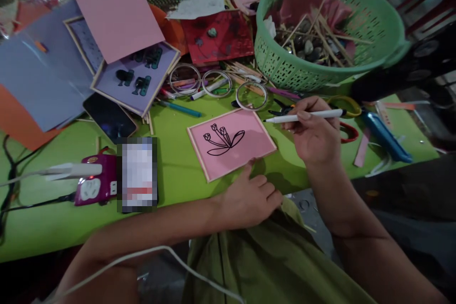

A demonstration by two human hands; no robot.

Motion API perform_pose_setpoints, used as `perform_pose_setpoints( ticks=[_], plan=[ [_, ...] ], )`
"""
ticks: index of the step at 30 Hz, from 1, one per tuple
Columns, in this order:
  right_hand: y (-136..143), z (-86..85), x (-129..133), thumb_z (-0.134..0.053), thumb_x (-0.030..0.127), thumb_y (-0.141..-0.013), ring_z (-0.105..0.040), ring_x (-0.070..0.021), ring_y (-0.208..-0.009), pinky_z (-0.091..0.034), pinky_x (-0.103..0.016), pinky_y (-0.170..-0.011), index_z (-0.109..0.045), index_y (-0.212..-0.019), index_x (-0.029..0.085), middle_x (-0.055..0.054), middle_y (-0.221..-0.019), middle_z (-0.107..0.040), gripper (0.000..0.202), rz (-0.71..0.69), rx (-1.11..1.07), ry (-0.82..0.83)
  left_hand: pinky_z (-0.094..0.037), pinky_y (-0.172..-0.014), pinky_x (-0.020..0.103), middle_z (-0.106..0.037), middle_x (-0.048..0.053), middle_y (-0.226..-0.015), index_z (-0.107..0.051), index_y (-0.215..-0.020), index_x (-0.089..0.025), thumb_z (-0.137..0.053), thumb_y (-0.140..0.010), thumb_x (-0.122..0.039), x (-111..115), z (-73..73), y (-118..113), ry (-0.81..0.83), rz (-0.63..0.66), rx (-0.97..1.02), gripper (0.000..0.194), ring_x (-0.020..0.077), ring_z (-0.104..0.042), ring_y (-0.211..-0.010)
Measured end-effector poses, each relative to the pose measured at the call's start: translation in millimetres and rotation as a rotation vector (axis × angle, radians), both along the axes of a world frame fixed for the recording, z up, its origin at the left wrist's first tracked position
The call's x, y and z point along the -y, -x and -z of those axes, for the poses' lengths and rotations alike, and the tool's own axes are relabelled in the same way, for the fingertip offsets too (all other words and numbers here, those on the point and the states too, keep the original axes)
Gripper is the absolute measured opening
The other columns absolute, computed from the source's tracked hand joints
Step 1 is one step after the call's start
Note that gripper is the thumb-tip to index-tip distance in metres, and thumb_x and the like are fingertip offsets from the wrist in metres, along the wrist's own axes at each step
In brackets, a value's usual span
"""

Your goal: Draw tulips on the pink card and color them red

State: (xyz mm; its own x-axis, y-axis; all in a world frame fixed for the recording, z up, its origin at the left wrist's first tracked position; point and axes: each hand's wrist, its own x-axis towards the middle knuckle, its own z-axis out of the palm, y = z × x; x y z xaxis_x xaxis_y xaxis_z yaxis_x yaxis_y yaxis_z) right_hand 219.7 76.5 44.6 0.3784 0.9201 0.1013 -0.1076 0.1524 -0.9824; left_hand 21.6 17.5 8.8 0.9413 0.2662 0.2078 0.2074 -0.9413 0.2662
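Observation:
A pink card with thin wooden strips along its edges [237, 152] lies on the green table, bearing black line-drawn flowers and leaves. My right hand [317, 135] is closed around a white marker pen [309, 116]. The pen's dark tip points left, just beyond the card's right edge and seemingly apart from it. At the card's lower edge, an outstretched finger of my left hand [252, 197] touches the strip. The other fingers of that hand are loosely bent, with nothing seen in them.
Three tape rolls [251, 95] lie behind the card, among pens and sticks. A green basket [320, 73] holds stones and sticks. At left are framed purple cards [138, 92], a dark phone [109, 118], a blurred-screen device [138, 175] and a purple power socket [94, 180].

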Motion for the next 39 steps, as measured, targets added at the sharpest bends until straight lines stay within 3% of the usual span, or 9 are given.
perform_pose_setpoints(
  ticks=[6,9,15,23,33,39],
  plan=[
    [-10.1,5.2,2.0,-0.094,0.048,-0.070,-0.059,-0.0138,-0.055,-0.037,-0.027,-0.048,-0.068,-0.077,0.023,0.002,-0.065,-0.062,0.037,-0.202,0.048,0.140,-0.034,-0.121,0.068,-0.070,0.001,-0.081,-0.072,-0.101,-0.018,-0.057,-0.108,-0.028,-1.2,-1.9,0.4,0.027,-0.021,-0.009,0.019,0.0213,-0.065,-0.085],
    [-13.0,11.8,3.9,-0.097,0.050,-0.067,-0.059,-0.0152,-0.055,-0.040,-0.029,-0.048,-0.070,-0.074,0.023,0.001,-0.064,-0.064,0.039,-0.247,0.101,0.153,-0.037,-0.120,0.066,-0.072,0.001,-0.082,-0.073,-0.103,-0.018,-0.059,-0.107,-0.028,-2.6,-2.8,-0.3,0.063,-0.021,-0.003,0.017,0.0210,-0.066,-0.084],
    [-14.4,18.2,3.2,-0.094,0.052,-0.073,-0.054,-0.0143,-0.053,-0.043,-0.029,-0.047,-0.070,-0.075,0.026,0.002,-0.064,-0.064,0.035,-0.317,0.202,0.155,-0.037,-0.118,0.066,-0.072,0.000,-0.081,-0.074,-0.104,-0.019,-0.054,-0.110,-0.032,-5.6,-3.5,-1.9,0.125,-0.049,-0.002,0.025,0.0214,-0.067,-0.083],
    [-15.6,21.4,4.3,-0.089,0.048,-0.082,-0.054,-0.0137,-0.053,-0.042,-0.028,-0.048,-0.068,-0.077,0.025,0.002,-0.064,-0.064,0.032,-0.346,0.293,0.144,-0.036,-0.119,0.066,-0.071,0.000,-0.079,-0.072,-0.100,-0.018,-0.053,-0.110,-0.030,-6.1,-5.0,-1.0,0.125,-0.039,0.019,0.025,0.0206,-0.066,-0.081],
    [-9.2,16.3,2.0,-0.094,0.052,-0.074,-0.056,-0.0146,-0.054,-0.040,-0.027,-0.047,-0.070,-0.075,0.025,0.001,-0.063,-0.066,0.036,-0.323,0.329,0.172,-0.034,-0.121,0.066,-0.071,0.000,-0.079,-0.073,-0.100,-0.019,-0.056,-0.108,-0.031,-5.5,-3.1,-2.0,0.115,-0.042,0.027,0.022,0.0212,-0.067,-0.083],
    [-10.3,15.6,1.5,-0.092,0.046,-0.076,-0.053,-0.0137,-0.055,-0.039,-0.027,-0.050,-0.069,-0.076,0.024,0.001,-0.064,-0.064,0.032,-0.328,0.370,0.160,-0.037,-0.119,0.067,-0.073,0.000,-0.079,-0.073,-0.101,-0.019,-0.058,-0.108,-0.031,-3.8,-2.2,-1.6,0.129,-0.050,0.015,0.021,0.0213,-0.068,-0.083]
  ],
)
